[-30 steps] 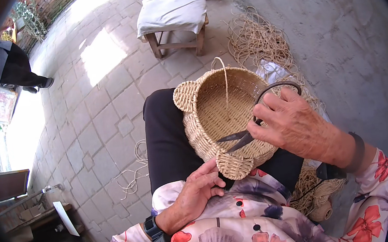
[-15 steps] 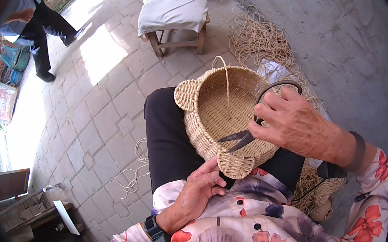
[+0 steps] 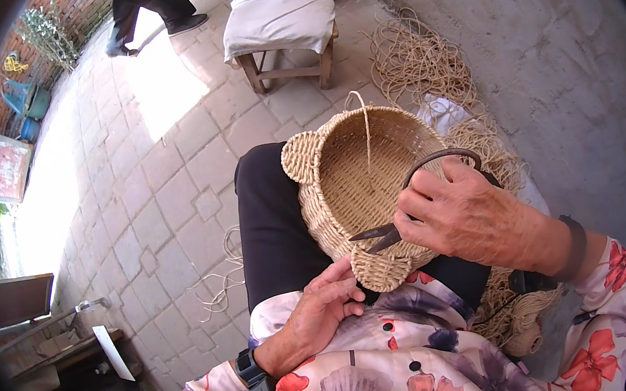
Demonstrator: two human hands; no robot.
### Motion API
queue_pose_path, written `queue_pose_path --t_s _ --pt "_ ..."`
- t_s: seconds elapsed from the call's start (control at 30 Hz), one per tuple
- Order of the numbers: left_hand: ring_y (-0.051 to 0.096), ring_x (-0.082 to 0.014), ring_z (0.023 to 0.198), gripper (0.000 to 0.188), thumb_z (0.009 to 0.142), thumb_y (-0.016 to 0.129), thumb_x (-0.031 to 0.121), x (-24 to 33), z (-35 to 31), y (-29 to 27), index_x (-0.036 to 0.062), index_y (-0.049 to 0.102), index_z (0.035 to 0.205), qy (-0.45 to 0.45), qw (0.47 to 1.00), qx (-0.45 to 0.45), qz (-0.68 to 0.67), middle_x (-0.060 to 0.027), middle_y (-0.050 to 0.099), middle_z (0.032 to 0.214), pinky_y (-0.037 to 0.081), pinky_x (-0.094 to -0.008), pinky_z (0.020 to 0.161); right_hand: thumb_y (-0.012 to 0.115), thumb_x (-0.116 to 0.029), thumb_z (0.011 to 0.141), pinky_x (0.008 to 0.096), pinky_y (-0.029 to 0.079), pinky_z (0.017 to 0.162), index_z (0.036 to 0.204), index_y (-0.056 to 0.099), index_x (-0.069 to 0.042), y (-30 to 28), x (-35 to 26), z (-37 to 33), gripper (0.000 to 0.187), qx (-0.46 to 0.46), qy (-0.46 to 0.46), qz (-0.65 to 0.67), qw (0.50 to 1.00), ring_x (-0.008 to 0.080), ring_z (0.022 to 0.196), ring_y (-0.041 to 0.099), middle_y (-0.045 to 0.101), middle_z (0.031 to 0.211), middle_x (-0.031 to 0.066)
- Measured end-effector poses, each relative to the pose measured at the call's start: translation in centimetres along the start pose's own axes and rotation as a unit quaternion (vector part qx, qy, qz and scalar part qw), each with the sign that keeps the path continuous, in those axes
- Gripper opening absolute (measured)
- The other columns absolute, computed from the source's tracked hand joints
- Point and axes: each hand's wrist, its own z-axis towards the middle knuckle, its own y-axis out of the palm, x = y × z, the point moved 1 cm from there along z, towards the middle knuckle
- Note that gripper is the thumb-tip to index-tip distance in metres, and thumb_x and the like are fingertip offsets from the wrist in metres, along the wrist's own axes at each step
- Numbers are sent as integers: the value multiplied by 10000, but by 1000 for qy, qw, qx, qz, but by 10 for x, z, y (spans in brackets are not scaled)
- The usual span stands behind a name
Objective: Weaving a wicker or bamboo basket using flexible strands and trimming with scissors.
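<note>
A round basket [image 3: 314, 222] woven from straw-coloured cord rests tilted on my lap. It has two rounded ear flaps, the upper-left ear [image 3: 299, 157] and the near ear [image 3: 380, 270]. A loose cord [image 3: 367, 131] loops up from the far rim and hangs inside. My right hand [image 3: 461, 209] grips dark metal scissors [image 3: 386, 241] with large loop handles. Their blades are parted over the rim just above the near ear. My left hand [image 3: 318, 307] is at the near ear, its fingertips pressed against the basket's side and steadying it; some fingers are partly curled.
Piles of loose cord [image 3: 421, 59] lie on the floor at the right, with a ball of cord [image 3: 526, 333] beside my lap. A wooden chair with a white cushion [image 3: 279, 22] stands ahead. Another person's legs [image 3: 153, 13] are at the far left. Dark clutter [image 3: 78, 369] fills the lower left.
The scissors and my right hand have shifted slightly down, and the blades have drawn closer together. My left hand stays at the ear. The other person has walked to the right and farther away.
</note>
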Motion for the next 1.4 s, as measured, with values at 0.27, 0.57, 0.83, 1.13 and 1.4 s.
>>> queue_pose_path --t_s 0.27,0.57,0.83,1.13,1.4 --pt "615 -78 861 483 937 578 100 3 -1 14 44 437 1395 23 999 -4 27 -1 601 1066 527 -258 731 611 -176 776 322 429 713 907 617 -110 5 8 -33 146 76 87 39 993 175 882 517 497 854 14" --pt "595 -75 644 172 946 620 167 10 1 25 68 618 1087 41 984 127 119 29 611 768 497 -231 597 816 -93 625 384 464 671 1068 653 -94 58 -5 -118 471 163 376 216 886 269 791 566 504 850 71" --pt "513 -53 521 250 890 710 240 15 28 25 114 578 718 113 900 256 335 33 548 616 403 -201 511 799 -64 695 340 467 679 1077 628 -32 174 -37 -220 420 245 606 299 695 195 739 554 546 861 55" --pt "533 -117 566 168 870 703 153 101 59 59 11 616 851 428 573 209 667 -70 603 683 440 -284 537 725 -141 786 371 484 697 1071 639 -17 320 -113 -290 322 63 728 401 552 244 749 620 638 812 125" --pt "575 -334 1082 449 789 598 52 177 200 59 110 587 1234 366 330 -56 868 -101 640 1102 471 -445 879 685 -103 805 394 518 775 1165 635 -26 348 -173 -256 372 105 669 499 541 329 904 680 687 990 216"
